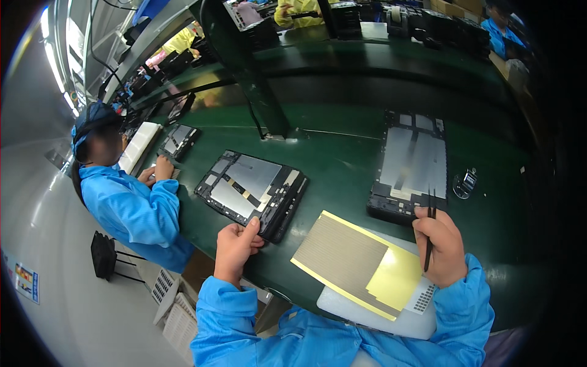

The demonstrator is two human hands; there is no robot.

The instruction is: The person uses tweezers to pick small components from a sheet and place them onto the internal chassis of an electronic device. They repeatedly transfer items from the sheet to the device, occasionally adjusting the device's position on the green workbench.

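My left hand [235, 249] grips the near corner of a small stack of opened tablet housings [260, 176], thumb on top and fingers underneath. The top one shows a silver plate, a dark ribbon strip and black edges with small parts. Black tweezers [428, 244] are held upright in my right hand [445, 249], tips pointing away from me. That hand is beside the near edge of a second stack of tablet housings [422, 156]. Just left of it lies a yellow backing sheet [397, 278] with a grey-brown striped area, on a white foam pad [342, 306].
A small clear-and-black item [466, 183] lies right of the second stack. A green post [244, 73] rises from the green bench [342, 147]. At the left, a co-worker in a blue smock [125, 202] handles something near another housing [178, 142]. Shelves hold dark stacks behind.
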